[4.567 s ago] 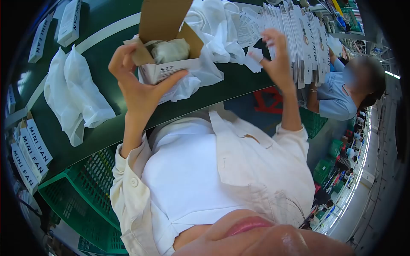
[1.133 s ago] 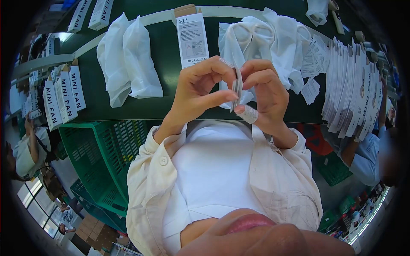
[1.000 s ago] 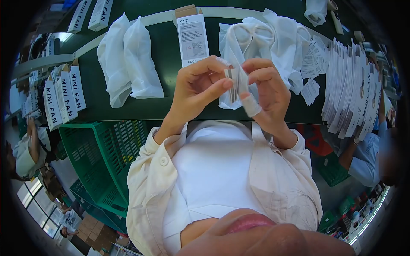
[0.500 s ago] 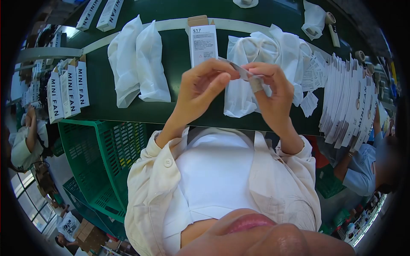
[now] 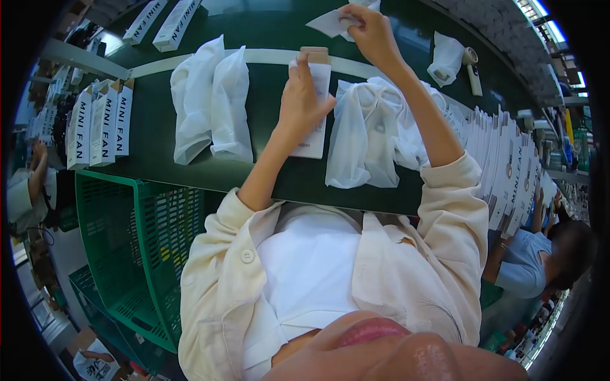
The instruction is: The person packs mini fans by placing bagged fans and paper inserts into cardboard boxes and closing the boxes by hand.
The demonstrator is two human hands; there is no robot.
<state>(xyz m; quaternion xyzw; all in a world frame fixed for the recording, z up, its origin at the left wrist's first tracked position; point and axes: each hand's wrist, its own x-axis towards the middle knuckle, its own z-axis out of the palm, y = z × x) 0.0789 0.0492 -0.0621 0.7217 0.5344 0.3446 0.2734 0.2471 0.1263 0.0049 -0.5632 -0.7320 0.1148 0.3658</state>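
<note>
A white carton (image 5: 314, 143) with a brown open flap lies on the green table in front of me. My left hand (image 5: 300, 95) is over this carton, its fingers stretched out and the thumb apart and blurred. A small pale spot shows at one fingertip, too small to name. At the far side of the table my right hand (image 5: 370, 32) pinches a thin white sheet (image 5: 327, 24); another white piece is partly hidden behind that hand. Beneath my right forearm are white pouches (image 5: 365, 140) with fan-like shapes showing through.
Two filled white pouches (image 5: 230, 108) lie left. MINI FAN boxes (image 5: 103, 127) stand at the left edge, and a stack of flat cartons (image 5: 502, 165) is on the right. A green crate (image 5: 140, 254) sits below the table edge. A co-worker (image 5: 524, 260) is at right.
My hands have separated from a small strip they held together. The left came down over the carton; the right reached forward to the far side and now holds a white sheet.
</note>
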